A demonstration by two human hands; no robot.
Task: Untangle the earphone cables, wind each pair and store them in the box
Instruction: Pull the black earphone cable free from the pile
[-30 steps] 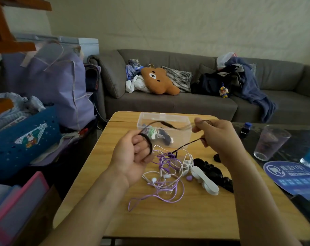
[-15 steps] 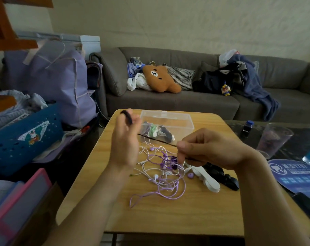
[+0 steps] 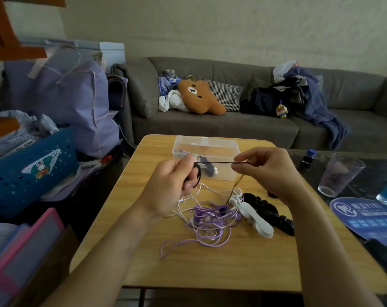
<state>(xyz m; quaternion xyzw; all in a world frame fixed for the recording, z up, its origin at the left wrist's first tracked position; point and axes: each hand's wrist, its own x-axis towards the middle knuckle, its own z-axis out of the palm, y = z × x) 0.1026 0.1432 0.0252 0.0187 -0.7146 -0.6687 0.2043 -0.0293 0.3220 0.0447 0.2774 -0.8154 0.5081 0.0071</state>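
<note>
**Winding the black cable: risks and blind spots**

Wooden table (image 3: 232, 269) carried a purple-and-white tangle (image 3: 208, 218) nearest the viewer. Above it, the left hand (image 3: 172, 185) curled round a black coil (image 3: 198, 173); the right hand (image 3: 270, 171) pinched the taut black cable (image 3: 217, 163), whose tail fell into the tangle. Pulling harder could probably drag or tighten that tangle. Beyond, the clear box (image 3: 207, 142) held wound pairs, partly hidden by the hands; the coil's turns were hard to make out.

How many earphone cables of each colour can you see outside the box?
Black cable, stretched between the left hand and right hand: 1
Purple cable, on the table: 1
White cable, tangled with the purple: 1
Total: 3
</note>
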